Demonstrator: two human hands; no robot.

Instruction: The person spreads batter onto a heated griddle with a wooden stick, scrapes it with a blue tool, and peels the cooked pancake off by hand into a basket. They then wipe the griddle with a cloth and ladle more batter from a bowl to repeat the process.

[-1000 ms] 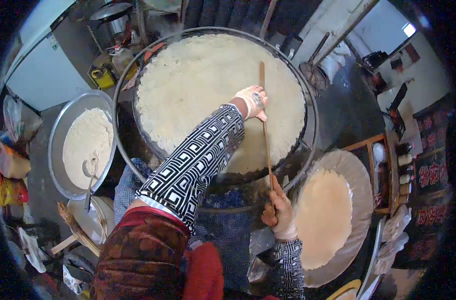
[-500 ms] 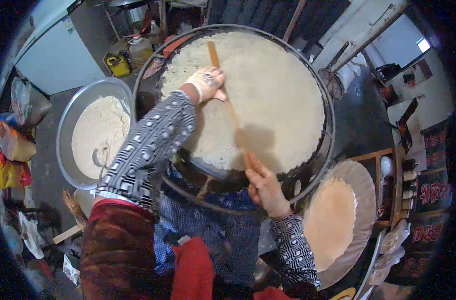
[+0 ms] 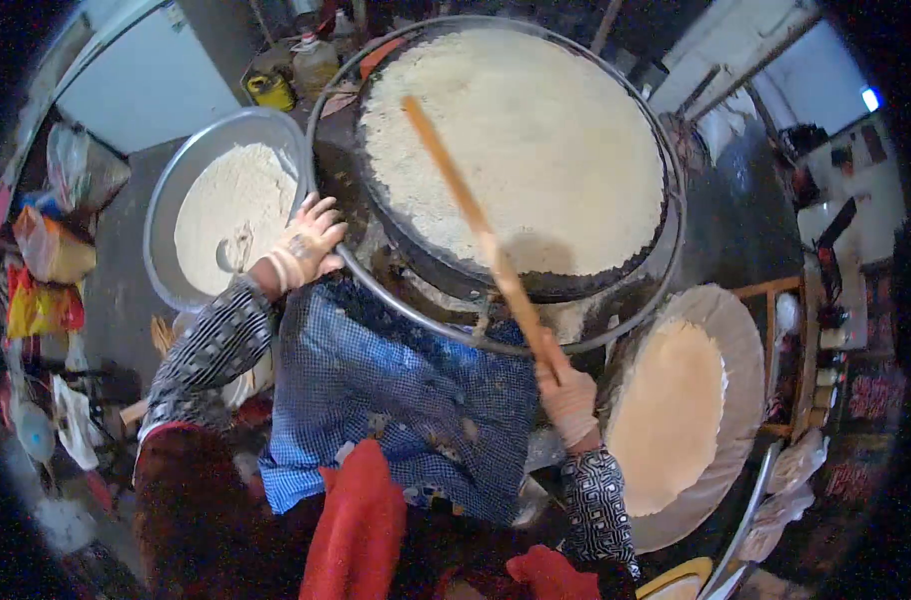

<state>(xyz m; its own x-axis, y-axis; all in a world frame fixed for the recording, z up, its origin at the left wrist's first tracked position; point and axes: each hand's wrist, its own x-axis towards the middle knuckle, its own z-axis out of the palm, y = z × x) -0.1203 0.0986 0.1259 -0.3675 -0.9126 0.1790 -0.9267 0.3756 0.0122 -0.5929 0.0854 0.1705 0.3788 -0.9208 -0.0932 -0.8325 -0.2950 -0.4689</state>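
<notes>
A pale layer of batter (image 3: pixel 536 140) covers the large round griddle, inside a metal ring (image 3: pixel 396 303). My right hand (image 3: pixel 568 398) is wrapped round the near end of a long wooden stick (image 3: pixel 456 190), which slants up and left over the batter. My left hand (image 3: pixel 311 242), its fingers apart, is between the ring's left side and the rim of a metal basin (image 3: pixel 163 190). In the basin lies pale batter (image 3: pixel 231 205) with a ladle partly sunk in it.
At the lower right, a round flatbread (image 3: pixel 671 415) rests on a larger brownish round sheet (image 3: pixel 741 400). A yellow container (image 3: pixel 270 90) and an oil bottle (image 3: pixel 316 65) stand behind the basin. Plastic bags (image 3: pixel 51 250) hang at the left.
My left hand has let go of the stick and moved down and left towards the basin. The stick stays in my right hand, now nearer my body. The whole view has shifted.
</notes>
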